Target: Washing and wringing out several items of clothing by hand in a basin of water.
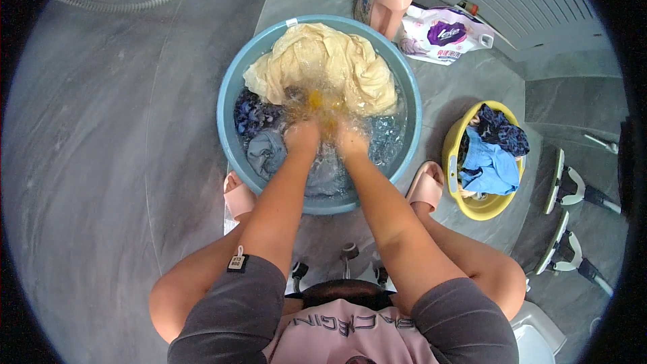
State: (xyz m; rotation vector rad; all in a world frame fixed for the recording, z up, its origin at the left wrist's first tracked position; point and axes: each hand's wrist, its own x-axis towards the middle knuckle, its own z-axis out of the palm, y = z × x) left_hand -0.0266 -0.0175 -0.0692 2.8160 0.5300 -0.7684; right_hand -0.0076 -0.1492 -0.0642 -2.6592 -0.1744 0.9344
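Note:
A large round blue basin [225, 128] of water stands on the floor between my feet. My left hand [302, 135] and my right hand [352, 139] are side by side in its middle, amid a burst of splashing. Spray and motion blur hide the fingers of both. Just beyond them a pale yellow cloth [323, 50] bulges above the water in wet folds. To the left of my left hand lie a dark blue patterned cloth [255, 112] and a bunched grey-blue cloth [267, 152]. An orange-yellow blur shows between the hands; I cannot make out what it is.
Behind the basin stand a pink bottle with a red cap [391, 1] and a white and purple pouch [445, 35]. At right is a yellow basket [485, 210] of clothes. Two squeegee-like tools [569, 185] lean far right. A metal hose [141, 7] lies upper left.

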